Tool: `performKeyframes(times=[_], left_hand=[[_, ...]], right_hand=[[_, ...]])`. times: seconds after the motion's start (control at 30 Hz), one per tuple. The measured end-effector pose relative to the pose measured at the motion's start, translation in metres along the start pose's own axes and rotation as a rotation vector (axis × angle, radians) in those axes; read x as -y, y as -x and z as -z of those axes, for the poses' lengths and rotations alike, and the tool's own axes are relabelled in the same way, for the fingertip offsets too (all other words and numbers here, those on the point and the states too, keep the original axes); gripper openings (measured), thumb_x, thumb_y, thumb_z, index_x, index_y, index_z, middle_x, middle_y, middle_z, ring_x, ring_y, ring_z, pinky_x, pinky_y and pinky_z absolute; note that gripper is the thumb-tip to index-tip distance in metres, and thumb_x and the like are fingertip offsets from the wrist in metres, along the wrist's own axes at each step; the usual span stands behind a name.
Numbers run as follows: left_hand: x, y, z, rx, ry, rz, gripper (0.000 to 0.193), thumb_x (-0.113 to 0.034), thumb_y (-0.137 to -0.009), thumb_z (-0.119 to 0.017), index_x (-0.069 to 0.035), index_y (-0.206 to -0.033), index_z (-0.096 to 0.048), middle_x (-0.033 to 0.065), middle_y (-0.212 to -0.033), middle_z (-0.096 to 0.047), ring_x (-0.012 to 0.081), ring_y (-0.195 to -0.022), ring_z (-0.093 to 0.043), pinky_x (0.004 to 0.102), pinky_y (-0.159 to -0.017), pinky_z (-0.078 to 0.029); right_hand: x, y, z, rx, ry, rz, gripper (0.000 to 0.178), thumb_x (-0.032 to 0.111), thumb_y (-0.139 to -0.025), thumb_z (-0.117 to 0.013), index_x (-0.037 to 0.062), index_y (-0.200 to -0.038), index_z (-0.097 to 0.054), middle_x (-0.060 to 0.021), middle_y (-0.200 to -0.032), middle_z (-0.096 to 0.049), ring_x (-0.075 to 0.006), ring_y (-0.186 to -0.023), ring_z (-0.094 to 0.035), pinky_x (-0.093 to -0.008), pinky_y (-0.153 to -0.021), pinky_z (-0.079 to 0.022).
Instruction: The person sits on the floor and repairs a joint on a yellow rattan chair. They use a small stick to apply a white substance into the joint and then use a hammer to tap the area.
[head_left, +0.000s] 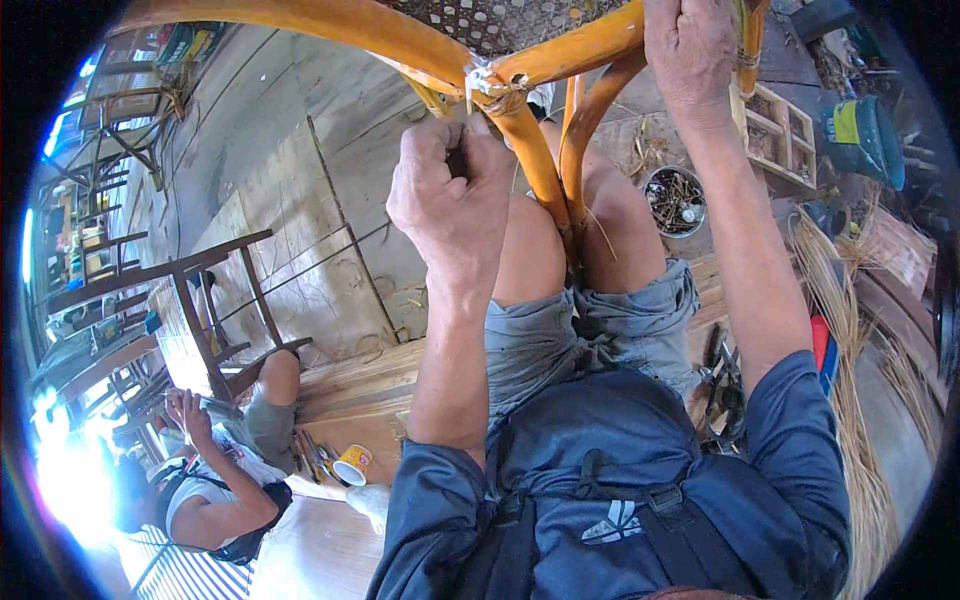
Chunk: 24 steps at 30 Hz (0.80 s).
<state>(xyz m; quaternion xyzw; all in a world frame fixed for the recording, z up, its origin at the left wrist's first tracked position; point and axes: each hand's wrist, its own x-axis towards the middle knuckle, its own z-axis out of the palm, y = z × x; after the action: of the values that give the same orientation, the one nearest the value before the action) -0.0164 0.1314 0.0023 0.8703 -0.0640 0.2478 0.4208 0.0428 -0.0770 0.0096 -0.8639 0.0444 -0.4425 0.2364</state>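
Observation:
An orange-yellow rattan furniture frame (575, 55) stands between my knees, its poles meeting at a joint smeared with a white paste (482, 75). Just below that joint my left hand (450, 185) is closed in a pinch. A thin pale stick (469, 98) rises from its fingers and touches the pasted spot. My right hand (692, 55) grips the upper pole farther right; its fingertips are partly hidden by the pole and the picture's edge. A dark round hole shows in the pole beside the paste.
Right of my knees sits a metal bowl (675, 200) of scraps, beyond it a wooden crate (780, 135) and teal bucket (865, 140). Rattan strands (850, 400) and pliers (722, 390) lie at my right. At left, another person (225, 490) sits near dark wooden furniture (200, 300) and a yellow-white cup (353, 464).

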Motion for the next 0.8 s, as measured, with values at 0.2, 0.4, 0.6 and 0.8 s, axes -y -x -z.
performKeyframes(times=[0.2,0.4,0.6,0.8], left_hand=[[0.013,0.002,-0.009,0.039,-0.023,-0.026,0.016,-0.013,-0.086,-0.066,0.001,-0.082,-0.059,0.0078,-0.069,-0.061,0.0124,-0.060,-0.054,0.0279,-0.060,-0.048],[0.013,-0.002,-0.014,0.032,0.043,0.036,0.017,-0.014,-0.086,-0.066,0.000,-0.082,-0.059,0.0083,-0.069,-0.061,0.0138,-0.060,-0.056,0.0287,-0.060,-0.048],[0.013,0.008,-0.014,-0.004,0.019,0.025,0.016,-0.015,-0.087,-0.065,0.000,-0.083,-0.060,0.0092,-0.069,-0.063,0.0158,-0.060,-0.058,0.0296,-0.061,-0.049],[0.016,0.013,-0.014,0.024,-0.001,-0.029,0.018,-0.016,-0.087,-0.066,0.001,-0.085,-0.060,0.0082,-0.069,-0.062,0.0142,-0.061,-0.058,0.0285,-0.061,-0.049]], right_hand=[[-0.004,0.001,-0.003,-0.026,-0.043,0.027,0.029,0.013,-0.096,-0.047,-0.0001,-0.119,-0.057,-0.0189,-0.119,-0.058,-0.0361,-0.115,-0.052,-0.0426,-0.098,-0.042],[-0.002,0.000,-0.002,-0.022,0.009,0.023,0.028,0.013,-0.096,-0.047,-0.0006,-0.119,-0.057,-0.0186,-0.119,-0.058,-0.0356,-0.115,-0.052,-0.0423,-0.099,-0.041],[-0.002,0.002,-0.001,-0.018,0.021,0.028,0.027,0.012,-0.096,-0.047,0.0000,-0.118,-0.058,-0.0182,-0.118,-0.058,-0.0358,-0.114,-0.052,-0.0425,-0.098,-0.042],[0.004,-0.001,0.002,-0.005,-0.024,0.020,0.027,0.012,-0.096,-0.047,-0.0002,-0.117,-0.058,-0.0186,-0.117,-0.058,-0.0360,-0.113,-0.053,-0.0426,-0.098,-0.042]])
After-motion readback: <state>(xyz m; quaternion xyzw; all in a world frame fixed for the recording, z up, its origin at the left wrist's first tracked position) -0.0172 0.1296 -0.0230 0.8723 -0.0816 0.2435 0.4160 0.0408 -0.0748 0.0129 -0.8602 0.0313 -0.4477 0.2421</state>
